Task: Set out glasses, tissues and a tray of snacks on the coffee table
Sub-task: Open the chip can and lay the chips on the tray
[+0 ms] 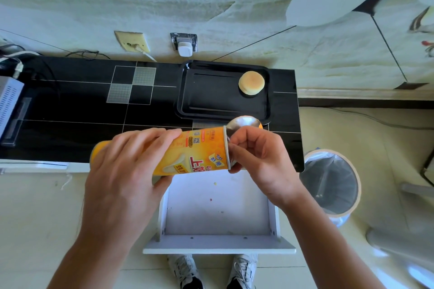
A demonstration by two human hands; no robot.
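clearly the can (187, 150) is held level above the open drawer (216, 206), wrapped by the left hand (126, 166), its foil (244, 123) pinched by the right hand (260, 159). if pulled hard, snacks may be spilled beside the tray (211, 101).

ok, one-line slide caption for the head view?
Left hand steadies an orange snack can while right hand peels its foil seal beside a black tray.

"上好" on orange snack can (199, 150)
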